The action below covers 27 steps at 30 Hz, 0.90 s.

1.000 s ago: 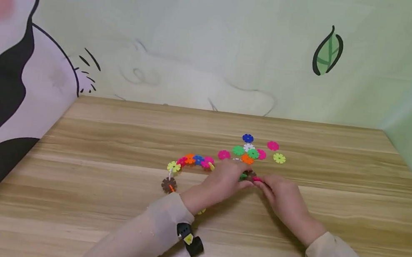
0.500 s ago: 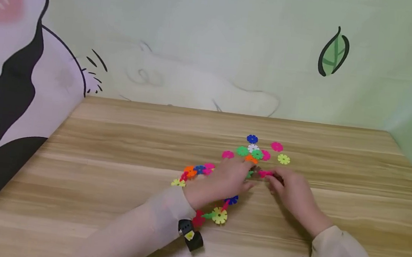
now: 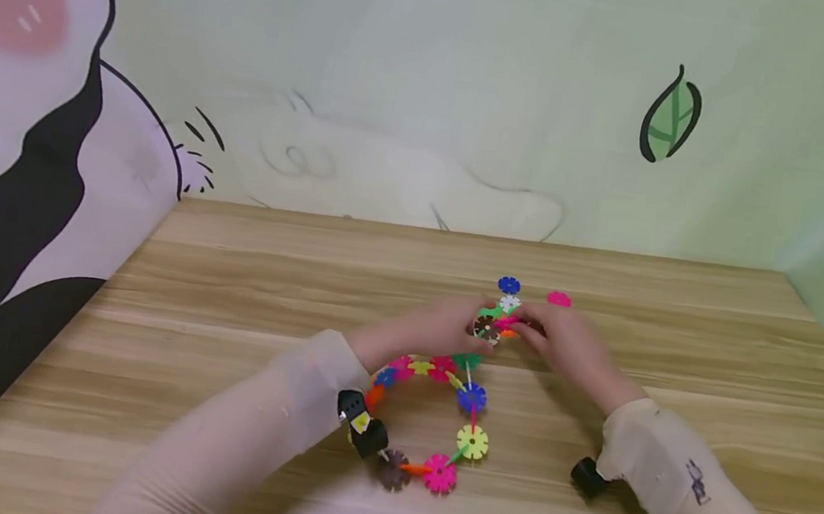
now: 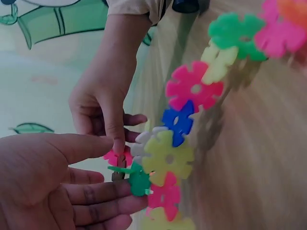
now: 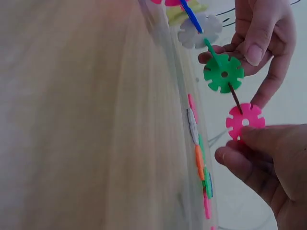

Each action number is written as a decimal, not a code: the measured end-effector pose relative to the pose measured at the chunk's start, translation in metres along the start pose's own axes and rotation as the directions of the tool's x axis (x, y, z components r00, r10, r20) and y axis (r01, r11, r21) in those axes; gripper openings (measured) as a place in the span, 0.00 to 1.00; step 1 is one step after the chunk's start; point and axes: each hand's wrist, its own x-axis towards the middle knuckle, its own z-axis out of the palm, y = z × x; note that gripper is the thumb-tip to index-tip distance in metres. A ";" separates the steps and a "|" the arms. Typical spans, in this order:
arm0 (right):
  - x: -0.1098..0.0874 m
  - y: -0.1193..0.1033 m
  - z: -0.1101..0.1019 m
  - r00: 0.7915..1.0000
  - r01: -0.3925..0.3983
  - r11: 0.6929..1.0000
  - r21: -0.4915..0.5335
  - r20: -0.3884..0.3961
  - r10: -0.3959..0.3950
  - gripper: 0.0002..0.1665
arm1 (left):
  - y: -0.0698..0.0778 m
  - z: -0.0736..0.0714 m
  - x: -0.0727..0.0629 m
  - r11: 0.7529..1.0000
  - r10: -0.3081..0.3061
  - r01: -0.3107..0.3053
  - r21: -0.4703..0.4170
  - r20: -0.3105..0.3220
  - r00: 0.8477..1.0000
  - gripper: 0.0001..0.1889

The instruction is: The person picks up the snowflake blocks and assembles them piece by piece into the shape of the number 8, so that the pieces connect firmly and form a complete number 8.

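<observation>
A chain of slotted plastic flower discs (image 3: 473, 397) curves round on the wooden table, partly hidden by my left arm. My right hand (image 3: 569, 340) pinches a pink disc (image 5: 245, 120) between thumb and fingers. That pink disc is joined to a brown disc (image 3: 486, 328), seen nearly edge-on in both wrist views. Beyond the brown one come a green disc (image 5: 224, 73) and a white disc (image 5: 199, 32). The left hand (image 4: 62, 187) has its thumb stretched out and its fingers loosely spread, fingertips at the green disc.
Loose discs lie flat behind the hands, among them a blue disc (image 3: 509, 285), a white one partly covered and a pink one (image 3: 558, 298) by the right hand. The table (image 3: 677, 318) ends at a painted wall (image 3: 400, 80).
Both hands have moved, with the chain's end going up and left. The pink disc stays in the right hand. More of the chain's curve shows, and its near part has shifted.
</observation>
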 end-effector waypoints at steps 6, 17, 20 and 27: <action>0.014 -0.004 0.004 0.996 0.073 0.996 0.047 0.044 -0.075 0.06 | -0.014 -0.010 0.004 0.995 0.062 -0.059 0.084 -0.027 0.998 0.27; 0.022 -0.006 0.011 0.998 -0.011 0.999 0.030 0.058 0.010 0.08 | -0.031 -0.004 0.012 0.995 0.100 -0.100 0.003 -0.042 0.994 0.11; 0.022 -0.001 0.008 0.992 -0.092 0.995 -0.036 0.078 0.094 0.11 | -0.038 -0.002 0.014 0.996 0.080 -0.083 -0.044 -0.049 0.996 0.08; 0.019 0.007 0.006 0.961 -0.203 0.964 -0.173 0.153 0.230 0.20 | -0.047 0.003 0.014 0.991 0.058 -0.065 -0.117 -0.064 0.996 0.09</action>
